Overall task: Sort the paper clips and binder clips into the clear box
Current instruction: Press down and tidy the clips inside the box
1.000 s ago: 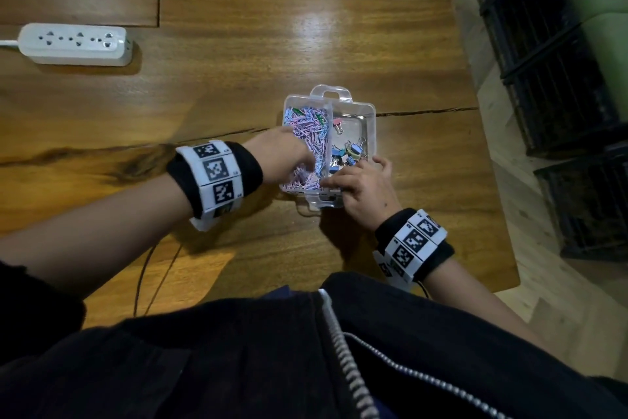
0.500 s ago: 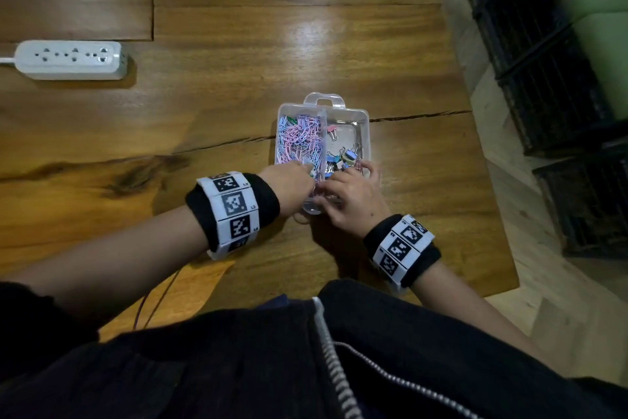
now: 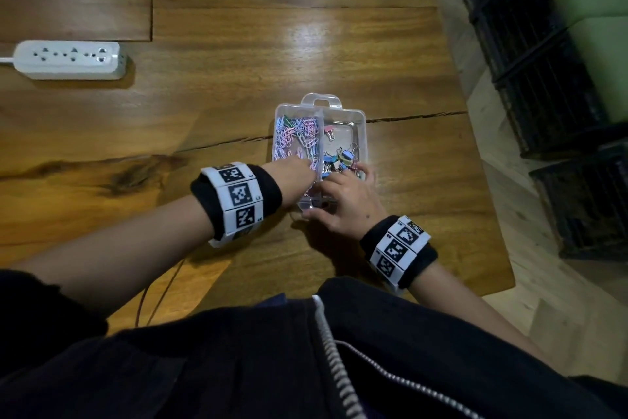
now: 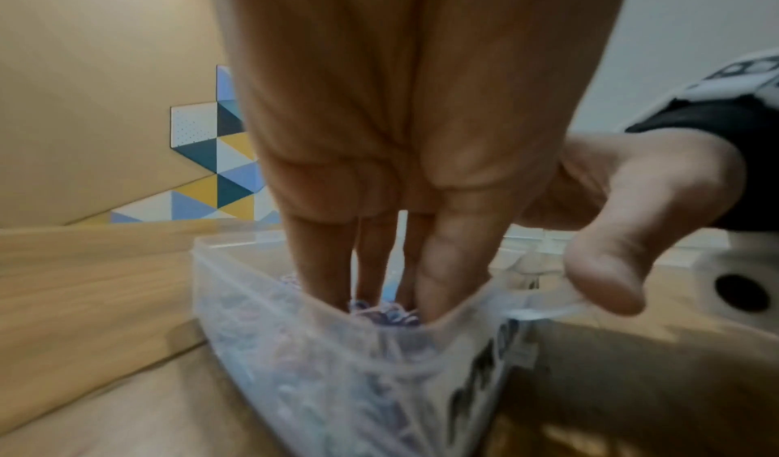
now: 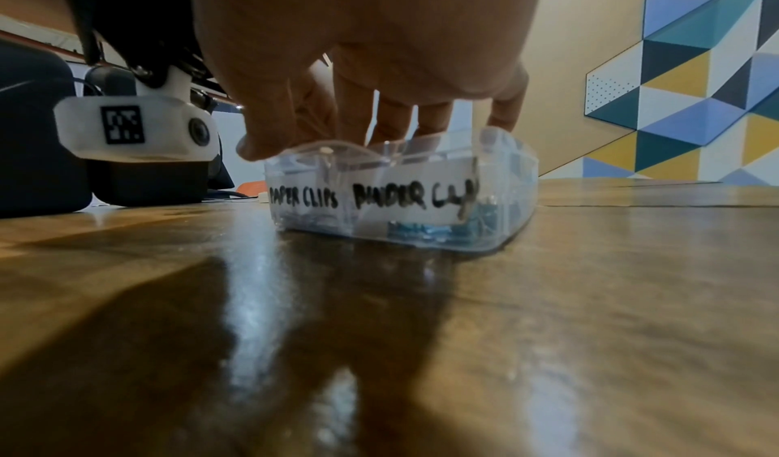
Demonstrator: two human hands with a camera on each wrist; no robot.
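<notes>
The clear box (image 3: 363,133) sits on the wooden table, its near wall labelled for paper clips and binder clips (image 5: 505,197). Pastel paper clips (image 3: 297,136) fill its left compartment and coloured binder clips (image 3: 341,158) lie in the right one. My left hand (image 3: 307,165) dips straight fingers (image 4: 320,257) into the paper clips at the near end; its fingertips are hidden behind the box wall (image 4: 295,347). My right hand (image 3: 339,187) holds the near wall, with its thumb (image 5: 253,147) on the rim and its fingers inside the binder clip side.
A white power strip (image 3: 69,58) lies at the far left near a recessed panel (image 3: 74,7). The table's right edge (image 3: 482,181) runs close to the box, with black crates (image 3: 543,79) on the floor beyond. Thin cables (image 3: 153,296) hang at the near edge.
My left hand has drawn back from the middle of the paper clip compartment to its near end. The right hand stays at the near right of the box.
</notes>
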